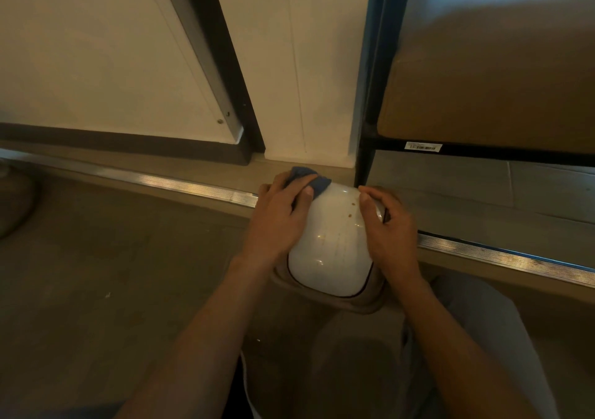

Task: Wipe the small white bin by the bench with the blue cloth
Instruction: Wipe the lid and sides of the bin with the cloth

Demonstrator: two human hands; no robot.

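At the far left shoulder of the small white bin [331,248], the left hand [277,222] has its grip curled down over the blue cloth [314,182], fingers and thumb closed on it and pressing it against the bin's rounded top; only a bunched corner of the cloth shows past the knuckles and the thumb. Across from it, the right hand [386,225] cups the bin's right side, its grip partly closed with bent fingers laid against the white surface and the thumb on top, holding nothing but the bin itself. Between the two hands the glossy white lid carries a few small brown specks near the right thumb and some faint marks lower down. A thin dark seam runs around the lid's near edge, and below it a tan body or base [354,302] shows. The bin stands on the brown floor [112,274], just beside a ribbed metal strip [180,183] that runs along a low step. Behind it rises a white wall panel [309,80], with a dark-framed panel [222,64] to the left and a black shelf frame [370,113] to the right that bears a brown cardboard box [499,80] and a small barcode label [422,147]. Both bare forearms reach in from the bottom edge, and a grey-clad knee [476,322] sits under the right one.
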